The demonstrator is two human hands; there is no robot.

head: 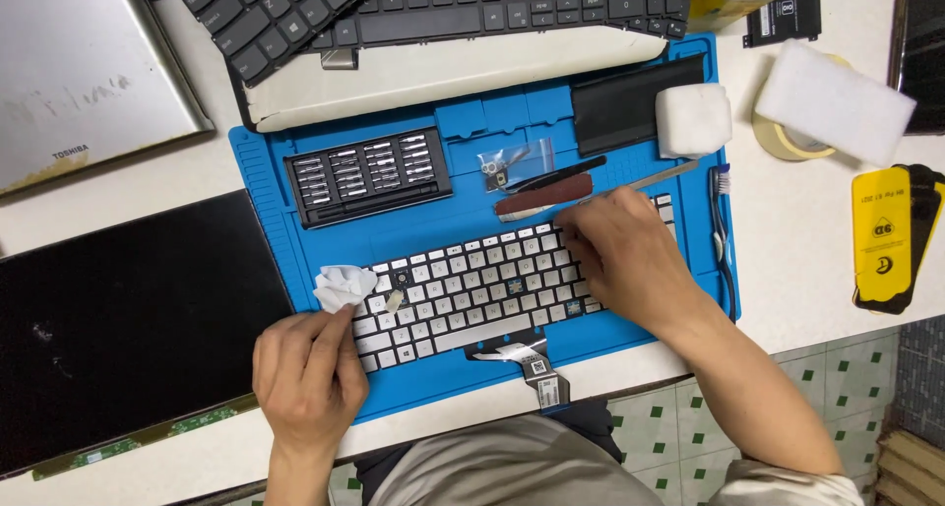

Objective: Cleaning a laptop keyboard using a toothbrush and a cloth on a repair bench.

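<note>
A white laptop keyboard (472,289) with a few keycaps missing lies on a blue work mat (404,221). My left hand (310,373) sits at the keyboard's left end, pinching a crumpled white tissue (343,287). On the keyboard's right end rests my right hand (620,260), fingers curled down onto the upper keys; I cannot tell if it holds anything. A flat ribbon cable (536,368) runs from the keyboard's front edge over the mat's edge.
On the mat: a black screwdriver bit case (369,174), a small plastic bag of parts (507,163), a brown pry tool (546,196), a white sponge (692,119), a toothbrush (724,230). Black keyboards (443,9) lie behind, a dark screen panel (118,319) left, tape roll (787,142) right.
</note>
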